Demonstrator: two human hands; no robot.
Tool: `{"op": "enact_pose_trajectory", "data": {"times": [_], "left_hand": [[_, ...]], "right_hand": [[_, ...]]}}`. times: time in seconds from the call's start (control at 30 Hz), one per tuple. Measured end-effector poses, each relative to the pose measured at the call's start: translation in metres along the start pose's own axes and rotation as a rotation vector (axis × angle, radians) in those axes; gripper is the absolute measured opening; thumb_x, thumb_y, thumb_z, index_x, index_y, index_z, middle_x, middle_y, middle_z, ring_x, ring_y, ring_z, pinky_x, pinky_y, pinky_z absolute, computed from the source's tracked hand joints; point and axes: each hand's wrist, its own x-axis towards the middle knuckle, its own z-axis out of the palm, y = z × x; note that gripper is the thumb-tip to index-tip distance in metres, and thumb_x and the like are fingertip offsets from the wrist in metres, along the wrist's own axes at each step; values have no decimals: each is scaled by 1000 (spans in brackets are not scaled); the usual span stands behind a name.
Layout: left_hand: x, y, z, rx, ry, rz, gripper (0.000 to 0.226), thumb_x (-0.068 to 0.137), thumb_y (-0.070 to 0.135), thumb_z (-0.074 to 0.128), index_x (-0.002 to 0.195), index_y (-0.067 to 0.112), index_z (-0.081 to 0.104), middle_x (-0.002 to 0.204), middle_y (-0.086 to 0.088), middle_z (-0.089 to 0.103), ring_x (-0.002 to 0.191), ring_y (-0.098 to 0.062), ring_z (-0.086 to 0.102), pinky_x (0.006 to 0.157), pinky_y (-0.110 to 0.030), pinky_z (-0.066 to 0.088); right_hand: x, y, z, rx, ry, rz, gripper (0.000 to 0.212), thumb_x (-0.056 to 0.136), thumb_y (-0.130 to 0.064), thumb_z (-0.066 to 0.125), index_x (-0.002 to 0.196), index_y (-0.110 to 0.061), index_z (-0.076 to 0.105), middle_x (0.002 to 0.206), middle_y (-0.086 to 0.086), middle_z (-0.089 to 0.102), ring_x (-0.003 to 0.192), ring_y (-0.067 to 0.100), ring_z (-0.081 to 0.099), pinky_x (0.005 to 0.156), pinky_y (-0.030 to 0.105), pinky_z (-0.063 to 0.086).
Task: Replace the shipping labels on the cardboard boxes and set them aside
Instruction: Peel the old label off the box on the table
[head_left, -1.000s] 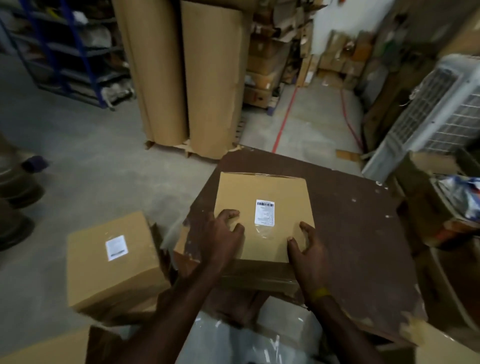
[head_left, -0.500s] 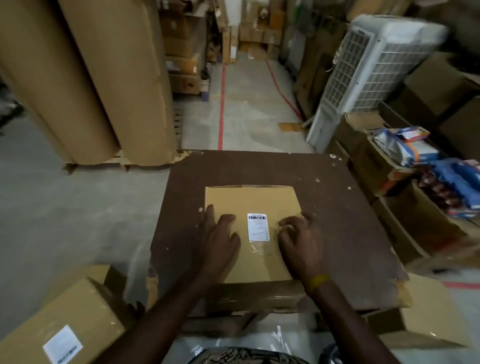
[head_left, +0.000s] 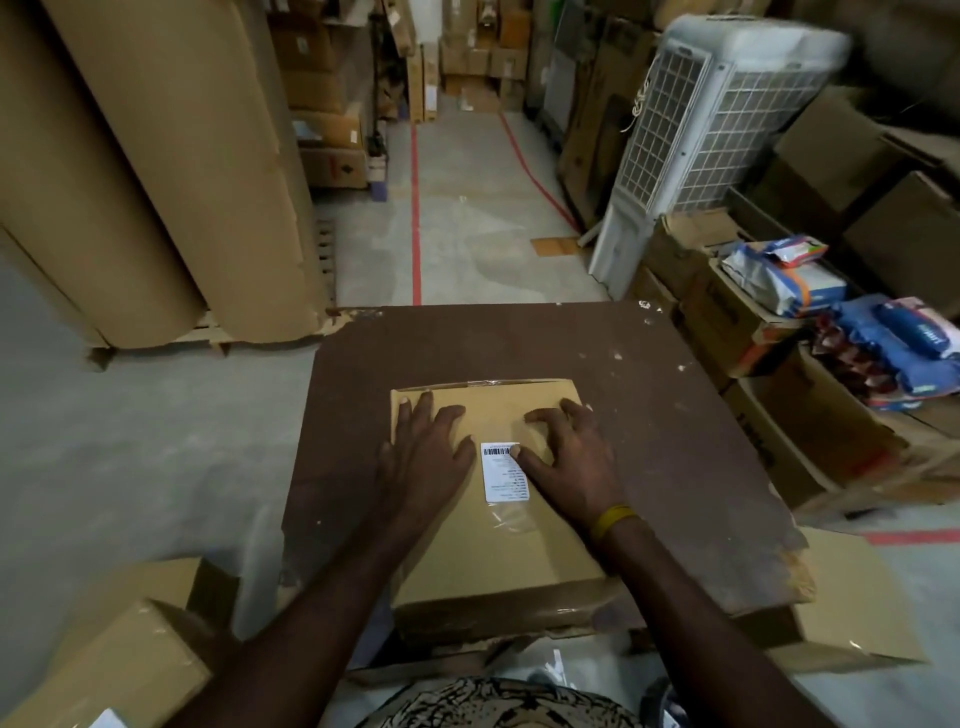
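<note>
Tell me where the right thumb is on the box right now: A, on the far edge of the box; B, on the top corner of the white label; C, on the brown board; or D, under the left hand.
B: the right hand has its thumb tip on the upper right corner of the white label, while the left hand lies flat on the box.

Dim overall, with warm, muted indoor light. Brightest on the concrete floor beyond the far edge of the brown board, and on the white label, which stands out sharply. Soft shadow under the left hand and right hand; no hard glare, only faint sheen on clear tape near the label. Strong wide-angle bending toward the frame edges. Smeared and blurry at the cooler top and right side.
</note>
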Motion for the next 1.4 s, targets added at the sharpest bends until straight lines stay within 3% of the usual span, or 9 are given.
{"op": "enact_pose_trajectory", "data": {"times": [0.17, 0.33, 0.43, 0.67, 0.83, 0.97, 1.07, 1.17, 1.4], "left_hand": [[3, 3, 0, -6, 10, -11, 48, 95, 50, 51, 142, 40, 43, 165, 5, 18, 153, -22, 9, 115, -58, 23], [-5, 6, -6, 41, 21, -38, 53, 95, 54, 50, 145, 39, 40, 165, 0, 16, 153, -26, 7, 117, -54, 23], [-35, 13, -12, 11, -56, -95, 62, 94, 59, 50, 149, 40, 30, 167, -5, 1, 153, -31, -7, 120, -54, 14], [-113, 14, -18, 156, -392, 237, 91, 71, 82, 43, 151, 52, 14, 163, 12, -21, 152, -22, -21, 117, -52, -15], [-94, -12, -34, 91, -304, 261, 76, 79, 58, 72, 145, 53, 34, 163, 22, -3, 152, -17, -15, 118, -54, -13], [-67, -36, -37, -65, 11, 151, 47, 83, 39, 75, 126, 48, 59, 152, 10, 38, 147, -27, 26, 118, -41, 20], [-40, -31, -28, -335, 94, 0, 31, 92, 23, 67, 122, 29, 66, 121, -11, 62, 112, -31, 58, 90, -35, 48], [-20, -3, -13, -600, -63, -119, 48, 93, 14, 65, 140, 12, 54, 137, -19, 57, 123, -35, 56, 100, -41, 47], [14, 34, -17, -444, -276, 160, 60, 95, 18, 63, 151, 27, 40, 154, 0, 43, 138, -25, 43, 115, -39, 34]], "right_hand": [[12, 0, -3, -46, -68, 24, 67, 86, -62, 62, 146, -43, 39, 164, 7, 17, 153, 31, 8, 120, 52, 20], [24, -2, -1, -1, -21, -30, 46, 86, -53, 64, 128, -37, 52, 158, 4, 30, 149, 29, 20, 119, 54, 21], [34, 1, -3, -139, -146, -85, 59, 91, -62, 52, 145, -41, 39, 166, -1, 12, 154, 27, 3, 122, 55, 6], [70, 3, -29, -308, -367, -107, 83, 88, -75, 46, 157, -41, 15, 167, -7, 7, 154, 30, -1, 119, 63, 2], [51, 22, -36, -272, -246, 47, 80, 87, -76, 45, 155, -39, 24, 163, 1, 21, 152, 34, 11, 119, 60, 1], [5, 46, -49, -228, -67, 329, 75, 88, -74, 45, 150, -35, 36, 147, 14, 36, 138, 37, 36, 119, 56, 14], [-42, 45, -54, -223, -32, 443, 77, 89, -72, 44, 152, -30, 35, 139, 16, 39, 123, 39, 50, 108, 46, 38], [-92, 30, -50, -334, -57, 484, 79, 90, -73, 39, 150, -23, 32, 132, 16, 42, 110, 35, 57, 89, 41, 53], [-162, -17, -59, -341, -295, 452, 72, 85, -84, 32, 111, -22, 59, 112, 6, 61, 103, 24, 64, 82, 35, 54]]}}
